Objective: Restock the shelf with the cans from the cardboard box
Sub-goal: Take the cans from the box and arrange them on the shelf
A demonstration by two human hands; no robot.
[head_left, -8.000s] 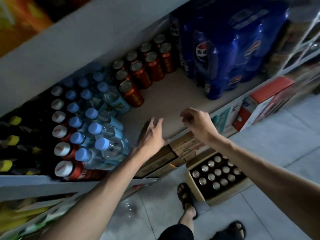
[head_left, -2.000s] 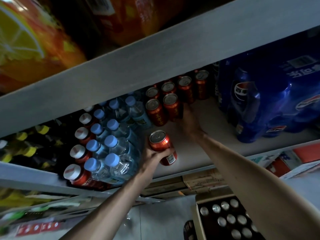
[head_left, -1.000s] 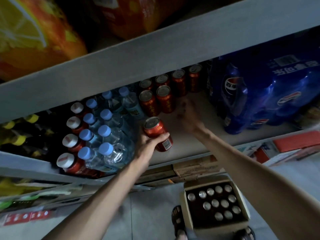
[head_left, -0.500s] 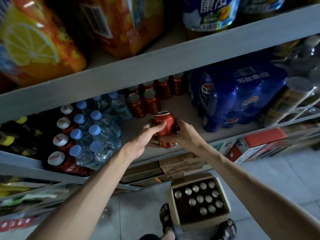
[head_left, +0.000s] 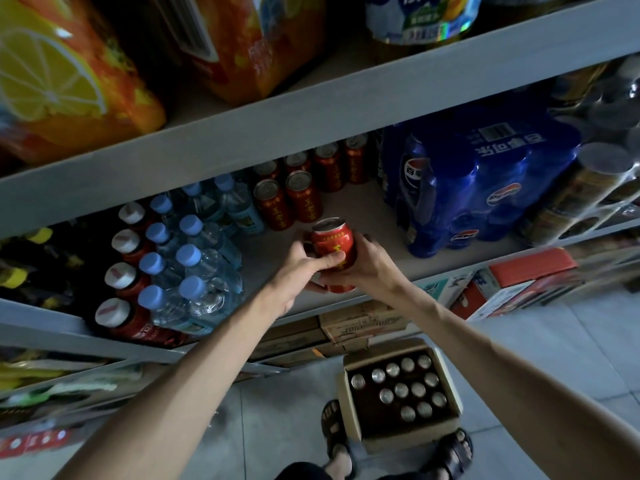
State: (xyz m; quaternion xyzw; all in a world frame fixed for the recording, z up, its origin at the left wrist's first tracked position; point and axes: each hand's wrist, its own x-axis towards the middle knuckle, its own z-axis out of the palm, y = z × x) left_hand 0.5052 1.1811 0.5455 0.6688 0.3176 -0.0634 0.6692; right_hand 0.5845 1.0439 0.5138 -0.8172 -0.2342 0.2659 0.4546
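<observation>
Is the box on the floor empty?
Not empty. The cardboard box shows about a dozen silver can tops inside, with dark gaps between some.

Bare shelf opens just beyond the right grip; water bottles block left, blue pack right, standing cans behind.

Pale grey floor tiles lie below the fingers, a grey shelf board runs above them, dim light

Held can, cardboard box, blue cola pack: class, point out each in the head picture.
held can [head_left: 332, 242], head view, red label.
cardboard box [head_left: 398, 440], head view, near wall.
blue cola pack [head_left: 485, 188], head view, top wrapper.
</observation>
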